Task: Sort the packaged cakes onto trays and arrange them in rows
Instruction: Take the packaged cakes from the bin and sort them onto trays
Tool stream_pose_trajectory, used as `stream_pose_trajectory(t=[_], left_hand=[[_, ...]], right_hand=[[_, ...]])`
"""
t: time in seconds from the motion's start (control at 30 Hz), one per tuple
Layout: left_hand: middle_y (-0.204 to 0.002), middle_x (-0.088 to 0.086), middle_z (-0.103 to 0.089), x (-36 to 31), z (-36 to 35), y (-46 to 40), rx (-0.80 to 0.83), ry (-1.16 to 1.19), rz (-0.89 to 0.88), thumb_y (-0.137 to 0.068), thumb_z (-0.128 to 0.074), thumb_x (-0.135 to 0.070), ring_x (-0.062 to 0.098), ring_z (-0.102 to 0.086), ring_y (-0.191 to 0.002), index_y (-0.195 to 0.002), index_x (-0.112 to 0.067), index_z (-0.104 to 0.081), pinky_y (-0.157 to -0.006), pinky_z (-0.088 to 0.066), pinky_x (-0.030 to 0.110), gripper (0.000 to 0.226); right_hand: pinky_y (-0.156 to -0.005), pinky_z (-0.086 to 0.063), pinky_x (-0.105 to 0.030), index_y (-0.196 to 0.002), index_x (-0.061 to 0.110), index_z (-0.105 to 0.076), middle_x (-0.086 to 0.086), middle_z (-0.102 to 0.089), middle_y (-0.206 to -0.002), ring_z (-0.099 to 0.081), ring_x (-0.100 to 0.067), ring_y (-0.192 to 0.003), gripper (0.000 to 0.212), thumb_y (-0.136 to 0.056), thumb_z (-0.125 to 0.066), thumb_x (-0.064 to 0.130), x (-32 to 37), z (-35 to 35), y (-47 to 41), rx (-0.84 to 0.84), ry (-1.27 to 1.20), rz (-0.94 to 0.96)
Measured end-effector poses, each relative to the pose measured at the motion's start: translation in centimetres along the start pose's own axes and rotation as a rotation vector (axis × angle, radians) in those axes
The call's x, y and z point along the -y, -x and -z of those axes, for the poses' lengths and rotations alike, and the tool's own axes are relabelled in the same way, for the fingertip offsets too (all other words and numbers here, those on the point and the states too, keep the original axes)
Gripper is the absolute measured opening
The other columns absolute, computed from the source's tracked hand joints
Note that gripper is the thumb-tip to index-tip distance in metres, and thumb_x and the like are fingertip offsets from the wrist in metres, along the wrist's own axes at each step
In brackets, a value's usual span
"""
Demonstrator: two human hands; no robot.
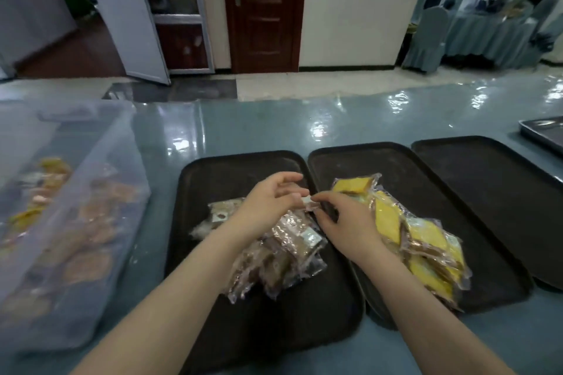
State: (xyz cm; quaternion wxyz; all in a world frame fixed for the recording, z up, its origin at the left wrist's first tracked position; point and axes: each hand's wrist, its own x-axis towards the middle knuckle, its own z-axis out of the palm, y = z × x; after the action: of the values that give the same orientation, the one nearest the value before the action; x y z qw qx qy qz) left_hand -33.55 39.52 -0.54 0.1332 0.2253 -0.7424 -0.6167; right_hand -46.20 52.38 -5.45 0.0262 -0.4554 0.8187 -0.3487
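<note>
Three black trays lie side by side on the table. The left tray (213,173) holds a loose heap of brown packaged cakes (280,265). The middle tray (411,167) holds a pile of yellow packaged cakes (426,237). The right tray (487,179) has nothing on it. My left hand (268,204) and my right hand (347,219) meet above the gap between the left and middle trays. Together they pinch the edge of one clear-wrapped cake packet (307,201), thumbs and fingertips touching the wrapper.
A large clear plastic bin (100,179) with several more packaged cakes stands at the left. A metal tray (542,131) sits at the far right edge. The table has a glossy blue-green cover (259,125). Doors, chairs and a draped table are beyond.
</note>
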Motion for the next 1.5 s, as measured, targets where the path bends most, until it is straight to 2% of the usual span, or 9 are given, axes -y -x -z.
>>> stream_pose_trajectory(t=[0.27,0.5,0.63,0.7,0.83,1.0,1.1,1.37,1.5], left_hand=[[-0.109,-0.003,-0.069,-1.1,16.3,9.7,-0.102,-0.04,-0.227,-0.09,-0.057,-0.005,0.012,-0.065,-0.101,-0.109,-0.035,-0.055,-0.095,-0.049,0.037,0.035],[-0.103,-0.016,-0.069,-0.7,28.5,16.5,-0.225,-0.049,-0.296,-0.09,-0.059,-0.013,0.001,-0.065,-0.094,-0.113,-0.038,-0.056,-0.074,-0.05,0.015,0.033],[-0.104,-0.019,-0.068,0.1,34.2,18.6,-0.276,-0.091,-0.271,-0.09,-0.06,-0.018,0.0,-0.064,-0.095,-0.112,-0.042,-0.055,-0.08,-0.052,0.027,0.033],[-0.106,-0.019,-0.067,0.7,36.9,19.0,-0.314,-0.114,-0.24,-0.09,-0.061,-0.021,-0.001,-0.064,-0.093,-0.116,-0.041,-0.055,-0.076,-0.054,0.031,0.033],[-0.106,-0.019,-0.067,2.1,41.9,19.2,-0.382,-0.178,-0.169,-0.09,-0.061,-0.024,-0.004,-0.063,-0.094,-0.119,-0.037,-0.055,-0.073,-0.047,0.017,0.032],[-0.107,-0.013,-0.066,4.6,45.6,19.6,-0.423,-0.228,-0.094,-0.09,-0.059,-0.019,0.001,-0.062,-0.098,-0.114,-0.035,-0.055,-0.078,-0.047,0.02,0.029],[-0.109,-0.015,-0.063,5.3,46.7,19.2,-0.38,-0.311,-0.058,-0.091,-0.059,-0.02,0.0,-0.059,-0.098,-0.117,-0.034,-0.053,-0.07,-0.042,0.014,0.03],[-0.129,0.0,-0.053,7.1,49.3,11.0,-0.294,-0.464,0.037,-0.091,-0.06,-0.024,0.012,-0.056,-0.102,-0.134,-0.025,-0.044,-0.072,-0.044,0.021,0.046],[-0.134,0.01,-0.046,10.9,49.8,7.3,-0.294,-0.474,0.16,-0.09,-0.06,-0.016,0.014,-0.052,-0.091,-0.145,-0.018,-0.027,-0.068,-0.043,0.024,0.064]], right_hand=[[-0.074,-0.043,-0.006,-0.091,0.047,-0.06,0.032,-0.064,-0.087,-0.059,0.009,-0.089,0.032,-0.086,-0.064,0.016,19.0,-7.4,-1.7,-0.104,-0.305,0.097],[-0.079,-0.052,-0.02,-0.097,0.042,-0.061,0.026,-0.066,-0.096,-0.065,0.0,-0.088,0.033,-0.087,-0.064,0.01,31.9,-14.5,-1.9,-0.113,-0.502,0.227],[-0.085,-0.051,-0.026,-0.104,0.036,-0.061,0.024,-0.066,-0.096,-0.063,0.002,-0.092,0.024,-0.088,-0.064,0.018,36.0,-17.3,-3.3,0.022,-0.46,0.214],[-0.086,-0.048,-0.019,-0.107,0.033,-0.061,0.021,-0.066,-0.101,-0.06,0.004,-0.097,0.022,-0.089,-0.064,0.022,37.5,-18.6,-4.2,0.073,-0.401,0.216],[-0.078,-0.039,-0.002,-0.108,0.037,-0.057,0.025,-0.06,-0.103,-0.055,0.007,-0.1,0.021,-0.091,-0.063,0.027,39.1,-20.9,-5.6,0.158,-0.274,0.238],[-0.08,-0.035,-0.011,-0.116,0.036,-0.057,0.027,-0.053,-0.106,-0.052,0.002,-0.102,0.024,-0.093,-0.06,0.028,38.5,-23.9,-6.6,0.294,-0.149,0.175],[-0.078,-0.035,-0.01,-0.121,0.034,-0.057,0.023,-0.055,-0.112,-0.051,0.002,-0.1,0.029,-0.092,-0.059,0.032,38.0,-24.7,-7.0,0.309,-0.085,0.195],[-0.081,-0.045,-0.029,-0.131,0.023,-0.05,0.001,-0.056,-0.129,-0.055,-0.019,-0.111,0.041,-0.091,-0.057,0.029,39.6,-26.7,-11.6,0.349,0.135,0.157],[-0.067,-0.042,-0.028,-0.138,0.014,-0.039,-0.01,-0.054,-0.125,-0.053,-0.023,-0.092,0.053,-0.089,-0.059,0.023,40.0,-30.4,-15.3,0.52,0.244,-0.006]])
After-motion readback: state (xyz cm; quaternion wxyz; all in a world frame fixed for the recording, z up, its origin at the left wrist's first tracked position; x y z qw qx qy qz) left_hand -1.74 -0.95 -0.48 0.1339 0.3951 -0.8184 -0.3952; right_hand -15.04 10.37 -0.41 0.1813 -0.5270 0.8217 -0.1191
